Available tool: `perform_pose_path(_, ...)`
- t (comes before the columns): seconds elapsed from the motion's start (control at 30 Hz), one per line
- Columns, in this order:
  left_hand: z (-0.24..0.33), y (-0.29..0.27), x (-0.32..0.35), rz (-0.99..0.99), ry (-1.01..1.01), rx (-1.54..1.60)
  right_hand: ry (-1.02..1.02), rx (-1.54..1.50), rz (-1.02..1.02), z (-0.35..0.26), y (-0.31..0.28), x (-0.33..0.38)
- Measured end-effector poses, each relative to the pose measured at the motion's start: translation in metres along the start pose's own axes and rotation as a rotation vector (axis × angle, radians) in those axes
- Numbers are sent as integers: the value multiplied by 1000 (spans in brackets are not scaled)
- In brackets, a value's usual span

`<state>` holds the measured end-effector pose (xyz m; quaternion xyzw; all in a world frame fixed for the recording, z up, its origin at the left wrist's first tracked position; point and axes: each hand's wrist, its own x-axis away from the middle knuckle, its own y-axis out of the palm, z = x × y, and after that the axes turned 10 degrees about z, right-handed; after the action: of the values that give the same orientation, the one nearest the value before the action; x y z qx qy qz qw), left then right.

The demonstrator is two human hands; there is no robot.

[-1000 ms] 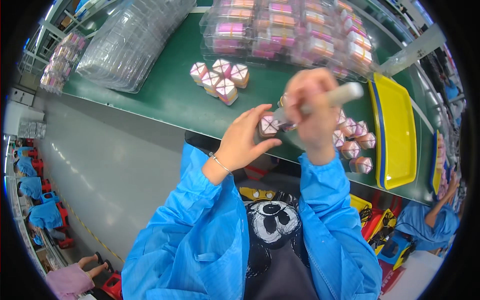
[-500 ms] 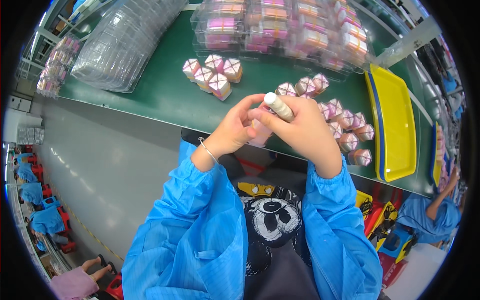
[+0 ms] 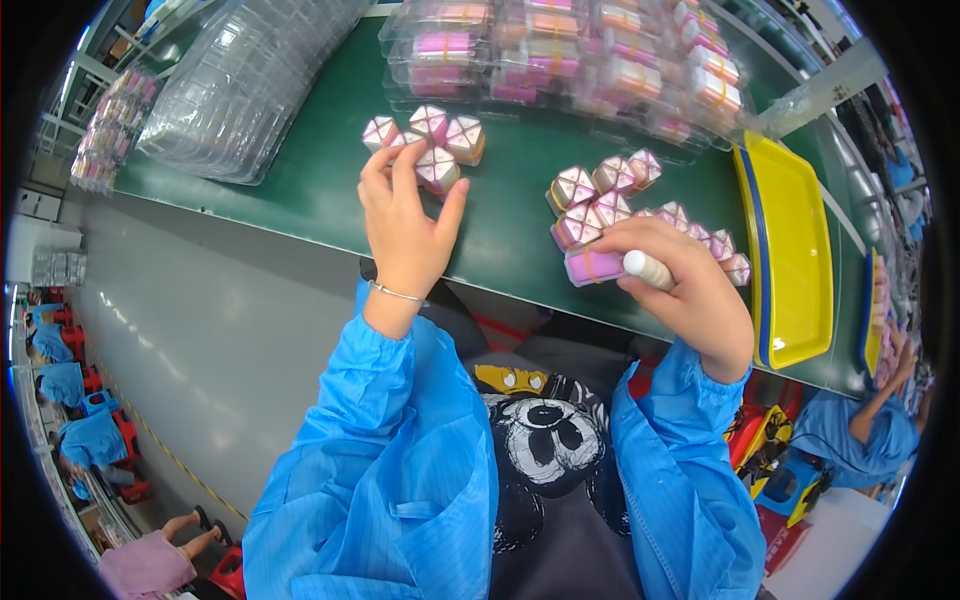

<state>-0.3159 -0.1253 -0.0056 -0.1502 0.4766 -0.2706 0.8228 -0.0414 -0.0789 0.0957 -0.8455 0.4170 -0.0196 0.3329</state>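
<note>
Two hands are busy over the green worktop [image 3: 300,200]: the left hand [image 3: 408,225] reaches with spread fingers onto a cluster of four small pink boxes [image 3: 432,145], its grip wide and fingertips touching the nearest one. The right hand [image 3: 680,290] is closed around a white tube [image 3: 648,268] and presses a pink box [image 3: 592,266] against the second pile of boxes [image 3: 610,200], near the yellow tray [image 3: 800,250].

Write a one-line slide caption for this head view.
Left hand reaches small pink boxes; right hand holds a pink box and white stick.
</note>
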Motion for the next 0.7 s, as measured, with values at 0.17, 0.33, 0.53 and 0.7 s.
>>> perform_pose_path(0.17,2,7,0,16,-17,43,95,153,-1,-3,0,7)
perform_pose_path(0.33,14,-4,8,-9,91,283,149,284,118,-9,-2,11)
perform_pose_path(0.53,38,-8,23,-365,-109,571,59,-142,431,-32,2,-9)
perform_pose_path(0.7,33,-8,25,-487,-171,628,-70,-748,503,-42,35,-37)
